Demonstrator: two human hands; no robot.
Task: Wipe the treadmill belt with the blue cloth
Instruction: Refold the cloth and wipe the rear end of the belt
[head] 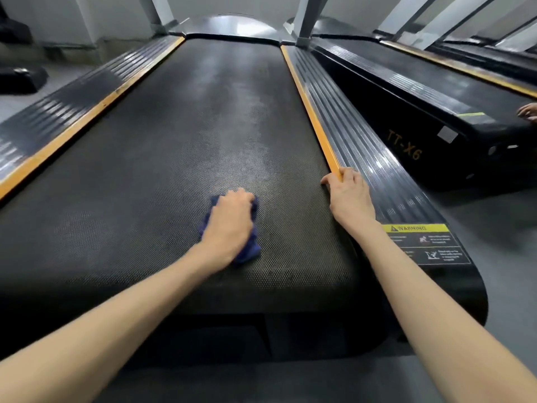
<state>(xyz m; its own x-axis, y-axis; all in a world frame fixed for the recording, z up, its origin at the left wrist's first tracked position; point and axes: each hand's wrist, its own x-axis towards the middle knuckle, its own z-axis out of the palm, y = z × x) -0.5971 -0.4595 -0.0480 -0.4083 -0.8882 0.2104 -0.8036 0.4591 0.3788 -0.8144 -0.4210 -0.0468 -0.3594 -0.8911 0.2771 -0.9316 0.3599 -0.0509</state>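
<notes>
The black textured treadmill belt (180, 135) runs away from me between two orange-edged side rails. My left hand (229, 225) grips a bunched blue cloth (250, 248) and presses it on the belt near its rear end, right of centre; most of the cloth is hidden under the hand. My right hand (350, 196) rests on the right side rail (357, 135), its fingers curled over the orange edge strip. A duller, smeared band runs up the belt's middle.
The left side rail (72, 112) borders the belt. A second treadmill (430, 91) marked TT-X6 stands parallel on the right, with another person's hand (529, 112) at its edge. A yellow warning label (418, 228) sits on the right rail. Grey uprights (308, 18) rise ahead.
</notes>
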